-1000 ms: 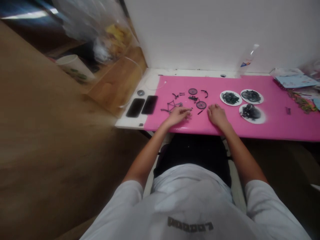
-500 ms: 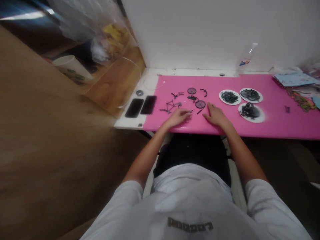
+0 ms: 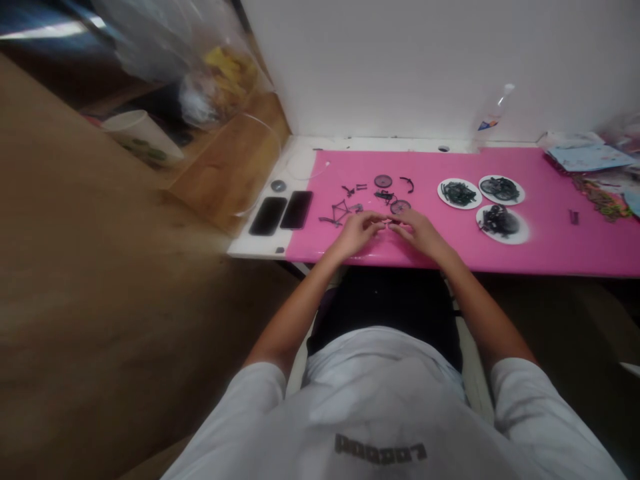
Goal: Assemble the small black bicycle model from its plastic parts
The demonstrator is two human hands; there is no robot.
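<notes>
My left hand and my right hand meet above the pink table cover, fingertips almost touching. Each hand is curled into a pinch. Between the fingertips is a trace of something small and dark, too tiny to name. Just beyond my right fingers lies a toy bicycle wheel, partly hidden by them. A dark miniature bicycle frame rests left of my left hand. Farther back are a second wheel, a small black assembly and a curved black piece.
Three white plates, including the front plate, hold dark small parts on the right. Two phones lie at the left, one being the outer phone. A plastic bottle stands by the wall. Papers and coloured bits lie far right.
My right hand has moved left to meet my left hand, its fingers drawing together. The thin dark stick near the wheel no longer shows on the table. My left hand has barely shifted.
</notes>
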